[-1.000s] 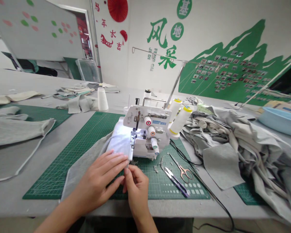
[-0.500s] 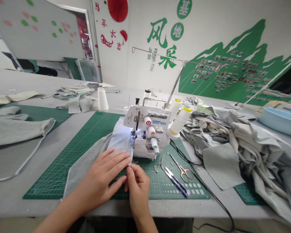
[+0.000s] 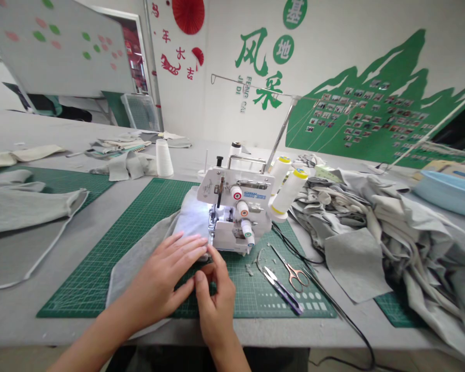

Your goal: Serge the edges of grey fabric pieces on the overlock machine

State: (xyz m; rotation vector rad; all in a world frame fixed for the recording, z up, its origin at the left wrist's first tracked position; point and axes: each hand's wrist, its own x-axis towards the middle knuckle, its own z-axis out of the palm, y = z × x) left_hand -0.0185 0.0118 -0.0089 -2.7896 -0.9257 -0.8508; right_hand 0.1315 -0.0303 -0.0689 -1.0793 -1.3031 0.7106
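Observation:
My left hand [image 3: 160, 276] lies flat on the grey fabric [image 3: 139, 271], its fingers stretched toward the machine's presser foot. The fabric runs under the lit needle area of a white overlock sewing machine [image 3: 225, 188] and trails down to the table's front edge. Close beside it, my right hand [image 3: 217, 299] has its index finger stretched to the fabric's right edge, just in front of the presser foot. Its thumb stands apart from that finger, and the other fingers are bent and partly hidden.
Thread snips [image 3: 282, 292] and small scissors [image 3: 294, 276] lie on the green cutting mat [image 3: 101, 253], right of my hands. A heap of grey fabric pieces [image 3: 356, 212] and a light blue basin [image 3: 449, 194] are further right. Black cables [image 3: 333, 294] run off the front edge.
My right hand has loosened its pinch on the fabric edge, and its index finger now reaches forward. The fabric has moved a little into the machine. My left hand has shifted slightly left.

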